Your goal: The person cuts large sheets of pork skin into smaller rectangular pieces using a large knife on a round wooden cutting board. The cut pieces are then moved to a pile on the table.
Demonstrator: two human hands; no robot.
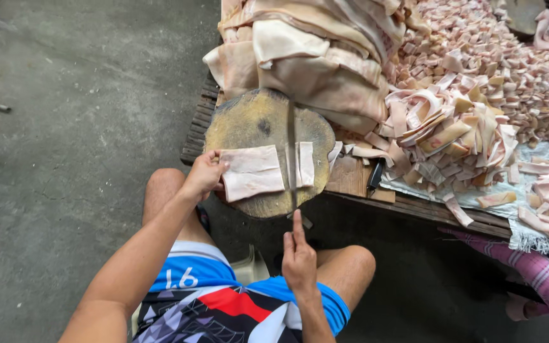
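Note:
A pale slab of pork skin (251,171) lies on a round wooden chopping block (252,124). My left hand (204,174) presses down on the slab's left edge. My right hand (298,257) grips the handle of a long knife (291,155), index finger stretched along its spine. The blade stands edge-down across the slab, with a narrow cut strip (305,163) lying to its right.
Large uncut skin sheets (312,57) are stacked behind the block. Cut strips (446,136) and small diced pieces (497,57) cover the low wooden table (414,206) to the right. A checked pink cloth (541,276) hangs at lower right. Concrete floor (77,127) spreads to the left.

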